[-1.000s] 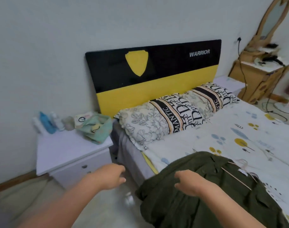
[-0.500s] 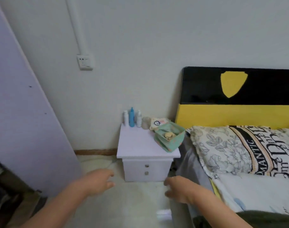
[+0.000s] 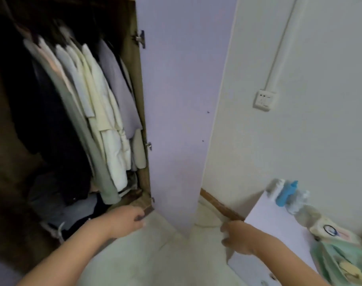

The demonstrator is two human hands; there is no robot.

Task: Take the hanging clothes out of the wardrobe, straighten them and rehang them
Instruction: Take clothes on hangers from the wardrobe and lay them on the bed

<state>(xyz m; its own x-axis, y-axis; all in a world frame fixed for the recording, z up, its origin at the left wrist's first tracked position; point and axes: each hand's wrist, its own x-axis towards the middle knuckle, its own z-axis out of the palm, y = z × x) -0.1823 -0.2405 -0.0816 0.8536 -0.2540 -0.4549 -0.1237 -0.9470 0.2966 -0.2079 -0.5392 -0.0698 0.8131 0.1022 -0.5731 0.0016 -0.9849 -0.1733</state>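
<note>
- Clothes (image 3: 97,112) are seen hanging in the open wardrobe (image 3: 138,96), at far left.
- Left hand (image 3: 125,220) is held out low before them, fingers loosely curled, nothing gripped.
- Right hand (image 3: 236,237) is extended beside the bedside table (image 3: 279,223), fingers loosely bent, nothing held.

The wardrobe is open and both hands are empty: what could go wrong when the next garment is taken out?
The hanging clothes are packed tightly, so pulling one may drag its neighbours off. The open wardrobe door stands close to the right hand and may get bumped.
</note>
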